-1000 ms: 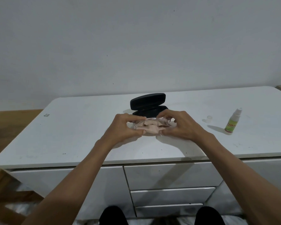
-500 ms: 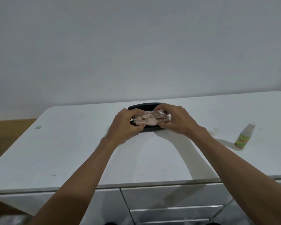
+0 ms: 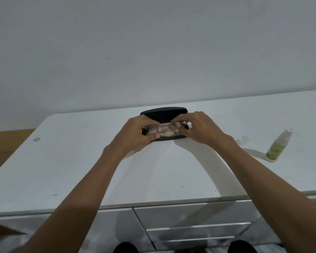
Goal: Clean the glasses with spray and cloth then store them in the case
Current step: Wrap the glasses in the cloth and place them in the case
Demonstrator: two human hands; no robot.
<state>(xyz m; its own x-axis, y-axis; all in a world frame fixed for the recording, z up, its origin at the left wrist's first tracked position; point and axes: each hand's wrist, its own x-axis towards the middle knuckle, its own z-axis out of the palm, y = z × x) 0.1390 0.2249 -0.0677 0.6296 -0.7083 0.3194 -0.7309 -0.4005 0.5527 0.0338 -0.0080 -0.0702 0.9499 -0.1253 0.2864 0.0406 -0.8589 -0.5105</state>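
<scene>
While left hand (image 3: 135,133) and right hand (image 3: 199,127) pinch its ends, the clear-framed folded glasses (image 3: 164,128) lie lengthwise over the open black oval case (image 3: 163,112), near the counter's (image 3: 80,161) back edge.

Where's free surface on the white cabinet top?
Bare: left of the left hand out to the white cabinet top's edge, and the front strip. Crowded: the black glasses case under both hands, and the green-labelled spray bottle with clear cap.

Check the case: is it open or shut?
Open. The case lid stands raised behind both hands, left hand and right hand, which hold the glasses over its base.
</scene>
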